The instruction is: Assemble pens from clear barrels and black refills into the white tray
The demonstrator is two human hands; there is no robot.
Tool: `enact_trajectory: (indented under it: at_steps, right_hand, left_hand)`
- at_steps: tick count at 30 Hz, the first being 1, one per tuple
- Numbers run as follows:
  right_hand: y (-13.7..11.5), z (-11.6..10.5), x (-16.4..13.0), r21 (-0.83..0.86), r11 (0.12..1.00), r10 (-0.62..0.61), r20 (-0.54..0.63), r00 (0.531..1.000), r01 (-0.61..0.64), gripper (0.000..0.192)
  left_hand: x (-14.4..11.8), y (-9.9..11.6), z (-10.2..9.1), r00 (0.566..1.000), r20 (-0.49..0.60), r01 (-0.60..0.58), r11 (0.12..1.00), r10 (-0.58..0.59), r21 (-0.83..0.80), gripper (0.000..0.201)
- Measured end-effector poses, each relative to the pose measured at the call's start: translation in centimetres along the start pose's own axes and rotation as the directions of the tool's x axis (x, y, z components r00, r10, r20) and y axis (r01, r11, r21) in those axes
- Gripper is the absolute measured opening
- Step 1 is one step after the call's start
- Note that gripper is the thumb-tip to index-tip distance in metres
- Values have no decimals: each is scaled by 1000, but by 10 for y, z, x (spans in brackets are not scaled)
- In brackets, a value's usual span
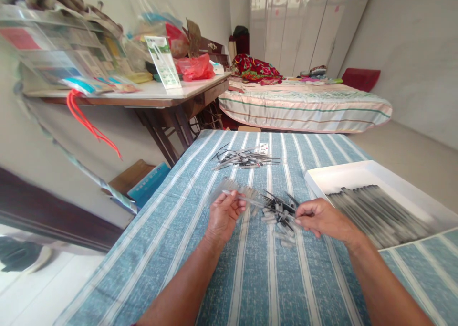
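Pinching a clear pen barrel between thumb and fingertips, the left hand holds it level above the striped blue cloth, the barrel pointing right toward the other hand. The left fingers are curled shut round the near end of it. The right hand sits just across, its fingers drawn together at the right edge of a small heap of loose pen parts (black thin pieces mixed with short clear ones); whether those fingertips actually grip one of the pieces cannot be told, as they blur into the heap. The barrel's free end reaches almost to that heap, which lies on the cloth between the two hands.

Farther up the cloth, well apart from the hands, lies a second scatter of thin dark refills. To the right, near the right forearm, a white shallow tray holds a row of finished pens laid side by side.

Beyond the work surface stands a wooden table crowded with bags and papers, a red plastic bag among them, and behind it a bed with a striped cover.
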State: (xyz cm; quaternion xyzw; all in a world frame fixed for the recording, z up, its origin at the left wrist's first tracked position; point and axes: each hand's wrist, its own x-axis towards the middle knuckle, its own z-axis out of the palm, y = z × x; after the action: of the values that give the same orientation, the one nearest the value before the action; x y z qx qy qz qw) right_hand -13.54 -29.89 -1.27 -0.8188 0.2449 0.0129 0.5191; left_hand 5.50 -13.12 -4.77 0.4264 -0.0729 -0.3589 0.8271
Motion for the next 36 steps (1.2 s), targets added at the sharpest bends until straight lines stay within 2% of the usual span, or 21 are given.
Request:
enact_trajectory:
  at_steps: [4,8,14,20,24,29,36]
  right_hand:
    - [-4,15,6,89,992,-84,-60,995,89,19]
    - [-9,36,14,289,937,-150,-176,973,197,21]
    - [-11,47,17,504,811,-126,-347,930,297,26]
    - [-12,45,17,687,656,-87,-343,935,312,21]
    - [-13,46,17,656,672,-125,-356,926,343,21]
    - [-11,48,18,602,724,-127,-364,923,337,19]
    - [-10,50,19,571,748,-135,-367,920,338,20]
  left_hand:
    - [-8,-6,8,997,43,59,998,-60,25,12]
    - [-15,-13,13,986,82,149,989,-148,3,9]
    - [-11,-15,10,984,40,176,975,-172,-136,1]
    - [-10,-14,9,981,19,193,960,-193,-204,4]
    - [-13,-15,12,983,26,182,966,-180,-182,4]
    - [-14,-16,13,986,36,166,977,-162,-135,2]
    - [-13,-17,12,990,37,141,987,-138,-81,3]
